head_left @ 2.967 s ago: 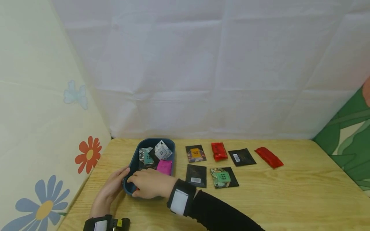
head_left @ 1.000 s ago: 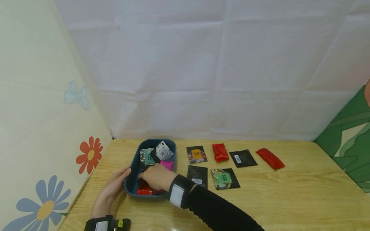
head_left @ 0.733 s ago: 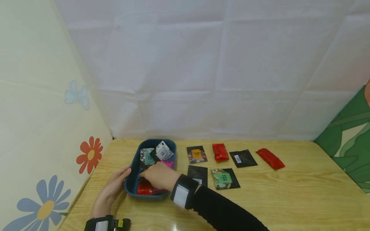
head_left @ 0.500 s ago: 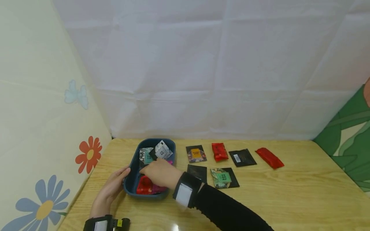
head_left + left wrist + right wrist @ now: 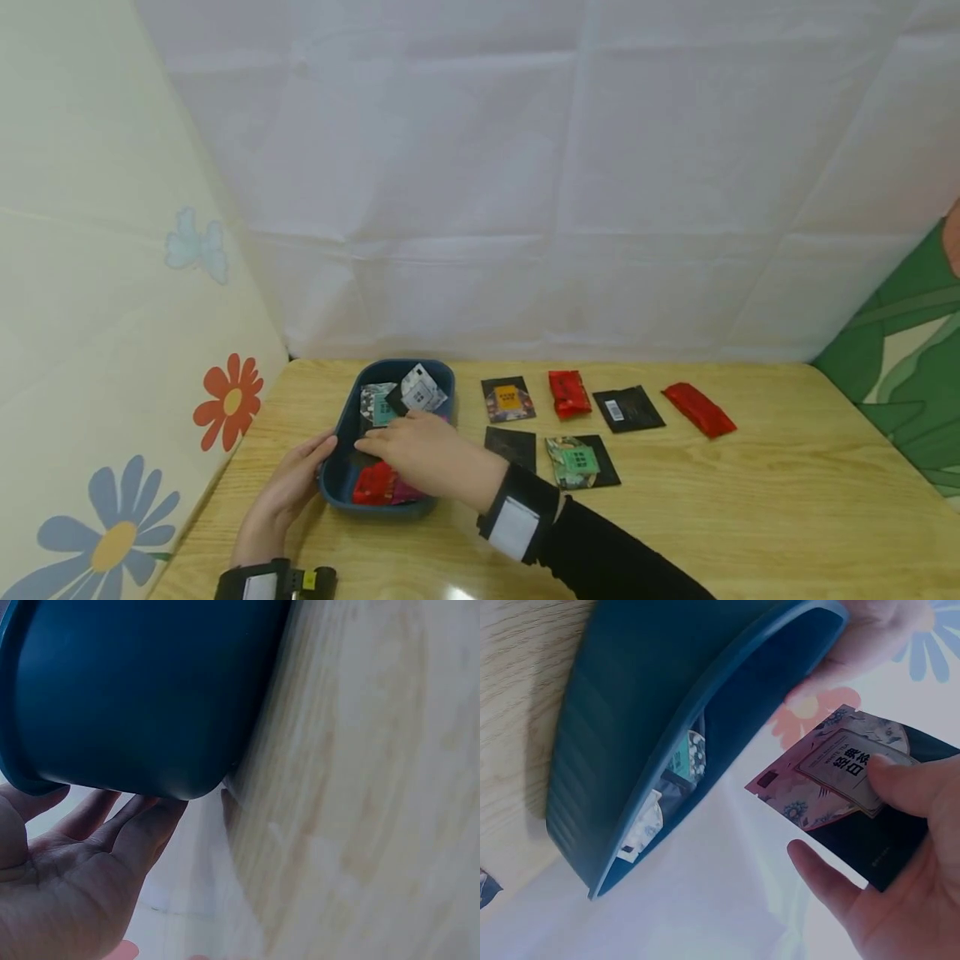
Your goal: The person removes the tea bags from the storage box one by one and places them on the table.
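A dark blue tray stands at the table's left and holds several small packets. My left hand rests with straight fingers against the tray's left outer wall; the left wrist view shows the same hand under the tray wall. My right hand is over the middle of the tray. In the right wrist view this right hand pinches a dark packet with a pink-and-white label beside the tray's rim. In the head view that packet is hidden by the hand.
Inside the tray lie a teal-label packet, a white packet and a red packet. Right of it on the wooden table lie an orange-label packet, two red packets, two black ones, and a green-label packet.
My right hand has moved from the tray's near end toward its middle, uncovering the red packet there. The left hand and tray have stayed put.
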`<state>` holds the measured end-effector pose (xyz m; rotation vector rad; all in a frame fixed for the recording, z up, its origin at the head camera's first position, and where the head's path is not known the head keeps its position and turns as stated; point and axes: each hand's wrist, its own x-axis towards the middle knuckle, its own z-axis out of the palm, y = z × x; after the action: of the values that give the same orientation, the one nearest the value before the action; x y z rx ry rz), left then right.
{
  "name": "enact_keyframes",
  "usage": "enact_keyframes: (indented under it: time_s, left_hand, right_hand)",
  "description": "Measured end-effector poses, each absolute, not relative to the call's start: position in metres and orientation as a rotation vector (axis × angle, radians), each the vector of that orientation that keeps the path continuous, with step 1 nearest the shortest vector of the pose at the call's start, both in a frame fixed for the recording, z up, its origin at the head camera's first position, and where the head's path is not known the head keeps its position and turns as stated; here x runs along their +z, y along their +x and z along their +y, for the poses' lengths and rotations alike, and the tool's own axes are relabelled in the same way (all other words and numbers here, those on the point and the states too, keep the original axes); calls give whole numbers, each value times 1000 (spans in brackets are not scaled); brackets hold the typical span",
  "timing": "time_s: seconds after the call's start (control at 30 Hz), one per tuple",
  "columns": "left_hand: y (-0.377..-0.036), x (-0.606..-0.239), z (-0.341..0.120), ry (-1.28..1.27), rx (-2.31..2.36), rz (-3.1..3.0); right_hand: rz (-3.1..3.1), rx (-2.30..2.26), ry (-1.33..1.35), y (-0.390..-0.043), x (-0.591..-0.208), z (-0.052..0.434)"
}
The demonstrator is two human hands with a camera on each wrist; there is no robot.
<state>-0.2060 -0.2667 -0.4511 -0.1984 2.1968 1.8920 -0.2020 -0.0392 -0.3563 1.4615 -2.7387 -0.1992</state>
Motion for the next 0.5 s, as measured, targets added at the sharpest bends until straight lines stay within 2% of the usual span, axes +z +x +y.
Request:
enact_keyframes:
  time_s: [0.5]
  left_hand:
    - [-208, -453, -266, -203, 1934, 2149]
  right_hand:
    - [-2761, -179, 1335, -186, -355, 2]
